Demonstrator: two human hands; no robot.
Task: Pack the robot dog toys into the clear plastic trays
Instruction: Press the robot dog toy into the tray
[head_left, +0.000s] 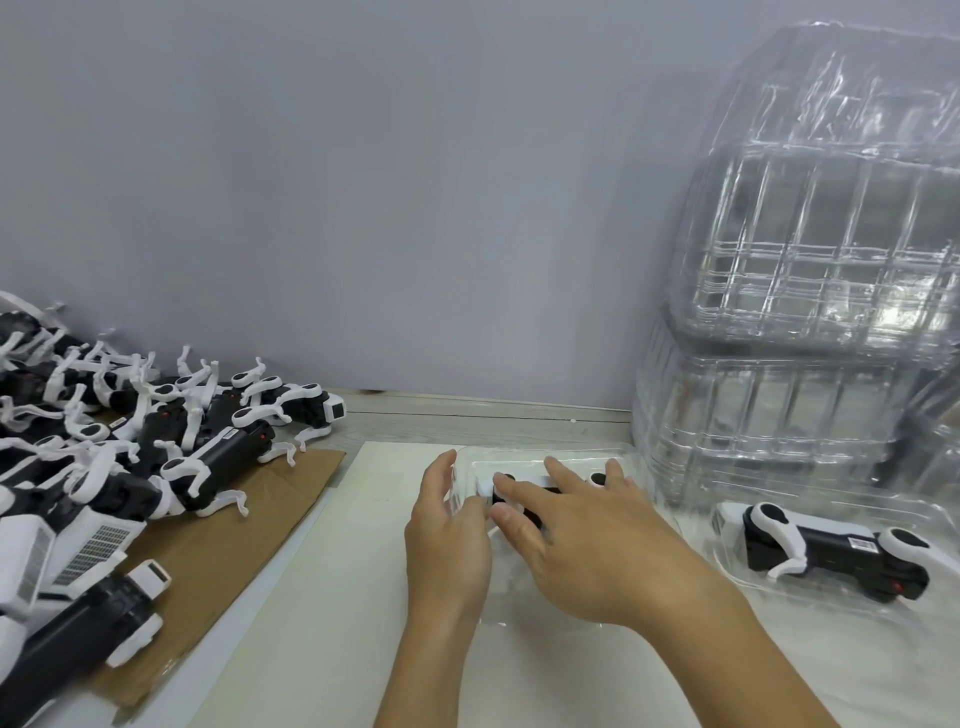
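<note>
A black and white robot dog toy (597, 479) lies in a clear plastic tray (524, 454) at the table's middle, mostly hidden under my hands. My left hand (449, 540) rests against the toy's left end, fingers curled on it. My right hand (587, 540) lies flat on top of the toy, fingers spread and pressing down. To the right, another robot dog toy (831, 553) lies on its side in a second clear tray (935, 519).
A heap of several robot dog toys (130, 447) covers brown cardboard (228, 551) on the left. Tall stacks of empty clear trays (810, 291) stand at the back right. A white sheet (322, 597) lies under my hands; a grey wall is behind.
</note>
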